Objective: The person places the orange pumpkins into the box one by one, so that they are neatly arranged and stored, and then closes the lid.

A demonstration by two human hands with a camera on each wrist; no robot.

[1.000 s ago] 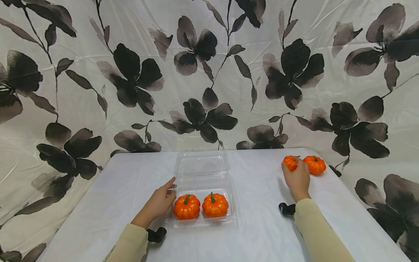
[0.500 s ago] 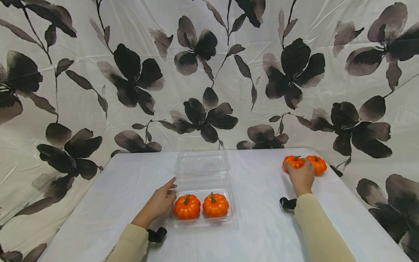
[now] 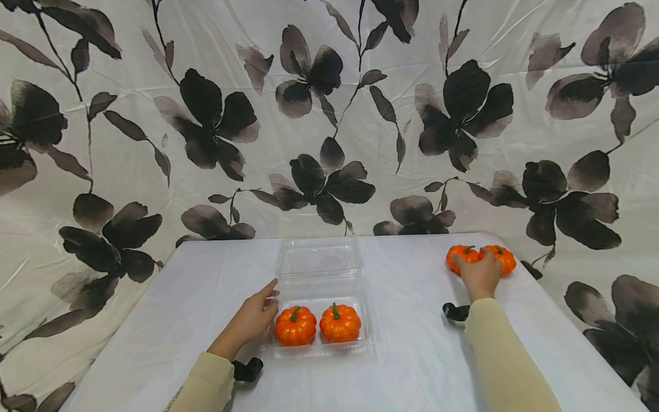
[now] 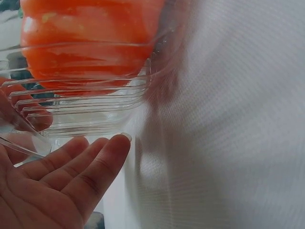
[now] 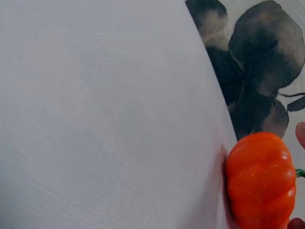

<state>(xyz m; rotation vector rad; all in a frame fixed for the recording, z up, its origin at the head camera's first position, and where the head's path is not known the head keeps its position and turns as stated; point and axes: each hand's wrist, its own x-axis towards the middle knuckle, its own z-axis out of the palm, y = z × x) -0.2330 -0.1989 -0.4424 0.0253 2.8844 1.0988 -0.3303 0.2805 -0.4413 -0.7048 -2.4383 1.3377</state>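
Two small orange pumpkins, the left one [image 3: 295,327] and the right one [image 3: 340,324], sit side by side in a clear plastic clamshell box [image 3: 364,312] with its lid [image 3: 318,258] laid back. My left hand [image 3: 247,317] rests at the box's left side, its fingers [image 4: 102,169] stretched along the ribbed wall and its thumb showing through the plastic. At the table's far right lie two more pumpkins, a nearer-left one [image 3: 460,256] and a right one [image 3: 507,262]. My right hand [image 3: 481,278] is over them, thumb and fingertips spread near a pumpkin [image 5: 261,183].
A white-covered table [image 3: 401,355] carries everything, its right edge close beyond the two outer pumpkins. Behind it hangs a pale cloth [image 3: 391,143] printed with dark flowers. Black devices, left [image 3: 248,370] and right [image 3: 455,312], are worn at the wrists.
My right hand has shifted to the right, from over the left outer pumpkin to between the two, uncovering more of the left one. My left hand and the box have stayed put.
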